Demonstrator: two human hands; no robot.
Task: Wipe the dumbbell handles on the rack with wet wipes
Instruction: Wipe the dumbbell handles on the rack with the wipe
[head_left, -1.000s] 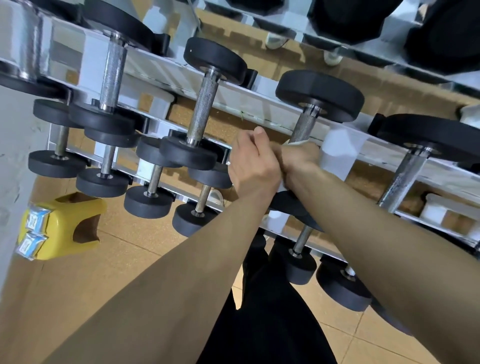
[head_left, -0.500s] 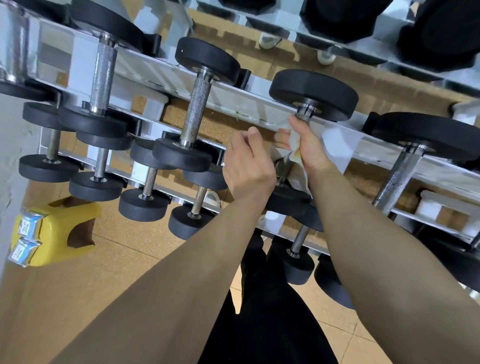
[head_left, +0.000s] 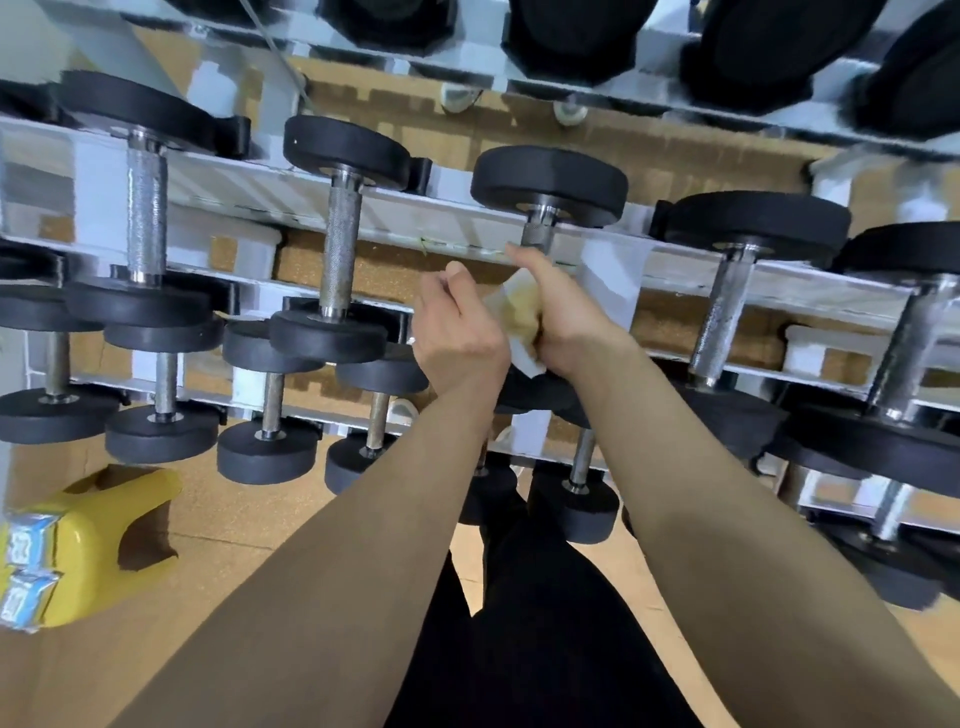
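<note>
At the white rack (head_left: 441, 221) over tan cork floor (head_left: 249, 509), right hand (head_left: 571, 322) clamps a stained white wipe (head_left: 519, 306) now lower on the knurled dumbbell handle (head_left: 537, 236); left hand (head_left: 457, 338) grip unclear

Wipe (head_left: 522, 306) white, crumpled, yellow-stained, bunched on the middle handle (head_left: 538, 236); other knurled steel handles (head_left: 340, 244) lie bare across the white tiered rack (head_left: 452, 215).

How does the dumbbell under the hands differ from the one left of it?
The dumbbell under the hands has a wider black end, and its handle is mostly hidden by the right hand and wipe. The left neighbour has smaller ends and a bare handle. Both have knurled metal handles.
</note>
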